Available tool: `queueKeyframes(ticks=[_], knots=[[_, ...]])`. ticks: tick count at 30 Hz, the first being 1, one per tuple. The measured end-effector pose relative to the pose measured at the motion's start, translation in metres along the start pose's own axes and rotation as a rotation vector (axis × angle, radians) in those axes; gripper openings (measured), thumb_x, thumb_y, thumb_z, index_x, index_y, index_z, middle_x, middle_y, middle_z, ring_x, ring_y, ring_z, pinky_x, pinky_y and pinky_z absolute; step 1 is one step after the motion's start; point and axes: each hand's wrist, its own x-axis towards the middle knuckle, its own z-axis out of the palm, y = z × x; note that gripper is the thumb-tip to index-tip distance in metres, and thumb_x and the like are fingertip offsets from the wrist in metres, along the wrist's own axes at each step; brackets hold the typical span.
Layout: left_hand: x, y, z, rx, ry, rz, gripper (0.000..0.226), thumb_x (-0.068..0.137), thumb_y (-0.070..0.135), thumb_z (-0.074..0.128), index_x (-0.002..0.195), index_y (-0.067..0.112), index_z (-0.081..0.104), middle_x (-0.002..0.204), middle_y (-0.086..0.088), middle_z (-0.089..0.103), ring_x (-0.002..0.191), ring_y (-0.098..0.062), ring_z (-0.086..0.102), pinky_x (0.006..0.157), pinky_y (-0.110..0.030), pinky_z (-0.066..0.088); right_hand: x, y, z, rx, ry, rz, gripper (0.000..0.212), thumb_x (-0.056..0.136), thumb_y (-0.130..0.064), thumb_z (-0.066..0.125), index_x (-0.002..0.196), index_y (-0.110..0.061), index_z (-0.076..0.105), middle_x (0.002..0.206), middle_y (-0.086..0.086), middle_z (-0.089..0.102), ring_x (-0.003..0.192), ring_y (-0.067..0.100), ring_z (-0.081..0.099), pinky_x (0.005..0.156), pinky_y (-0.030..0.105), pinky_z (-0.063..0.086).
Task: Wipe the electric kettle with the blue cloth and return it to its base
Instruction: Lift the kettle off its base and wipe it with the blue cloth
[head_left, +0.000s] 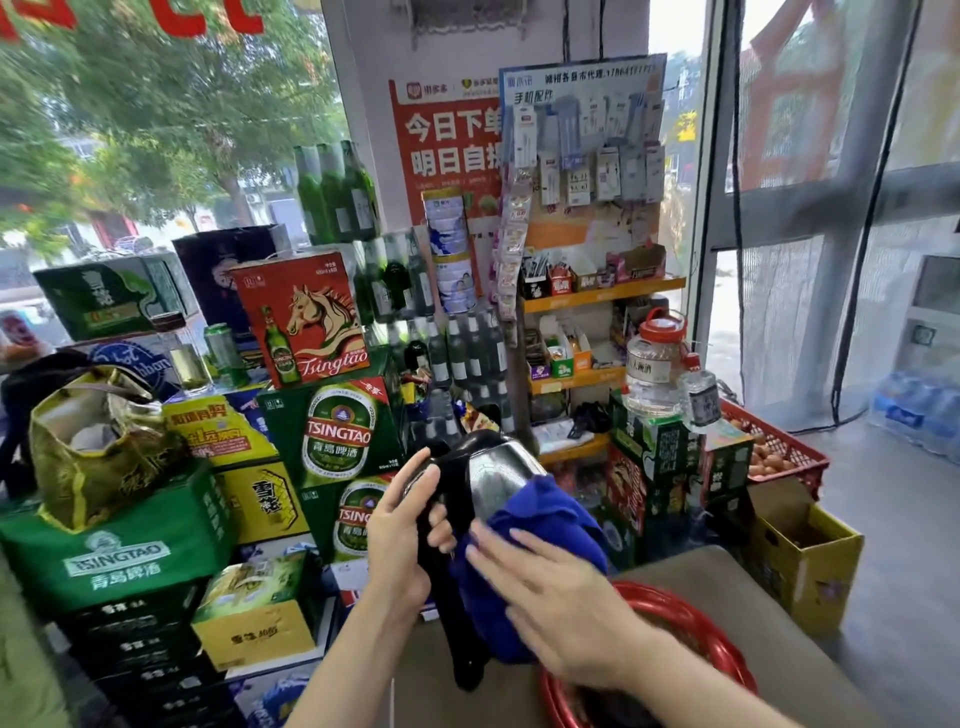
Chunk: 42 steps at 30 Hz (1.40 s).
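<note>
A steel electric kettle (496, 480) with a black handle and lid is held tipped in the air at the centre of the head view. My left hand (400, 535) grips its black handle. My right hand (561, 603) presses a blue cloth (540, 525) flat against the kettle's side, fingers spread over the cloth. The cloth covers the lower part of the steel body. The kettle's base is not in sight.
A red plastic basket (691, 623) sits just below my right forearm on a brown counter (737, 587). Stacked beer cartons (332, 431) fill the left. A shelf of small goods (582, 379) and a red crate of eggs (779, 452) stand behind. A yellow box (810, 561) sits at the right.
</note>
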Motion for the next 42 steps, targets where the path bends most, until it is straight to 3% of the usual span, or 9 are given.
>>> queueKeyframes(ticks=[5,11,16,21,24,34,36,40,42], knots=[[-0.008,-0.01,-0.007,-0.164,0.009,-0.037,0.05,0.085,0.025,0.066,0.134,0.021,0.061,0.052,0.002,0.039,0.033,-0.006,0.035,0.032,-0.018,0.033,0.046,0.04,-0.038,-0.181,0.027,-0.165,0.042,0.099,-0.036,0.049,0.132,-0.013,0.063,0.159,0.007,0.034,0.147,0.022,0.031,0.121,0.035,0.02],[-0.006,0.006,0.004,-0.123,0.037,0.054,0.033,0.093,0.017,0.064,0.125,0.025,0.069,0.053,-0.002,0.042,0.037,-0.01,0.035,0.035,-0.021,0.034,0.045,0.01,-0.015,-0.187,0.153,0.478,0.063,0.092,-0.068,0.035,0.143,-0.035,0.049,0.153,0.012,0.044,0.141,0.043,0.034,0.111,0.069,0.023],[-0.019,0.0,-0.003,-0.045,0.061,0.052,0.043,0.085,0.021,0.07,0.127,0.026,0.068,0.054,-0.005,0.041,0.038,-0.013,0.034,0.038,-0.024,0.034,0.024,-0.01,0.002,-0.152,0.021,0.461,0.068,0.096,-0.064,0.024,0.156,-0.032,0.02,0.165,0.006,0.015,0.149,0.043,0.014,0.11,0.073,0.021],[-0.028,-0.005,0.004,-0.062,0.048,0.029,0.033,0.095,0.015,0.061,0.126,0.025,0.068,0.05,-0.004,0.038,0.035,-0.011,0.031,0.037,-0.02,0.029,0.076,0.05,-0.028,0.323,-0.087,0.762,0.067,0.089,-0.076,0.027,0.15,-0.05,0.022,0.158,-0.006,0.037,0.141,0.029,0.037,0.112,0.052,0.032],[-0.027,0.003,0.004,-0.083,0.055,0.05,0.034,0.094,0.014,0.062,0.126,0.024,0.068,0.05,-0.002,0.038,0.035,-0.01,0.032,0.036,-0.02,0.029,0.062,0.055,-0.027,0.585,0.123,0.731,0.071,0.08,-0.078,0.038,0.145,-0.05,0.037,0.151,-0.011,0.046,0.138,0.022,0.041,0.111,0.048,0.034],[-0.025,0.01,0.008,-0.023,-0.013,0.097,0.049,0.081,0.016,0.07,0.128,0.027,0.067,0.052,-0.007,0.037,0.036,-0.014,0.032,0.037,-0.022,0.031,0.042,-0.016,0.012,-0.02,0.394,0.488,0.054,0.095,-0.046,0.042,0.148,-0.033,0.042,0.156,-0.001,0.04,0.14,0.034,0.036,0.103,0.062,0.034],[-0.029,0.008,0.01,0.005,-0.027,0.1,0.047,0.082,0.016,0.068,0.127,0.027,0.068,0.053,-0.007,0.035,0.036,-0.014,0.03,0.038,-0.022,0.028,0.074,0.021,-0.011,0.187,0.326,0.666,0.051,0.094,-0.055,0.041,0.144,-0.045,0.043,0.152,-0.009,0.045,0.136,0.026,0.04,0.105,0.056,0.037],[-0.033,0.015,0.011,0.007,-0.009,0.132,0.046,0.08,0.017,0.069,0.126,0.027,0.069,0.05,-0.005,0.035,0.034,-0.012,0.031,0.037,-0.021,0.028,0.073,0.075,-0.007,1.287,0.341,0.831,0.037,0.078,-0.064,0.065,0.111,-0.048,0.071,0.12,-0.013,0.07,0.117,0.02,0.061,0.109,0.048,0.041],[-0.027,0.023,0.007,0.005,0.0,0.159,0.047,0.081,0.016,0.069,0.127,0.026,0.068,0.048,-0.004,0.036,0.034,-0.012,0.031,0.037,-0.021,0.028,0.046,0.063,0.018,1.248,0.416,0.861,0.04,0.088,-0.046,0.065,0.127,-0.036,0.066,0.115,-0.023,0.069,0.118,0.019,0.059,0.109,0.048,0.041]])
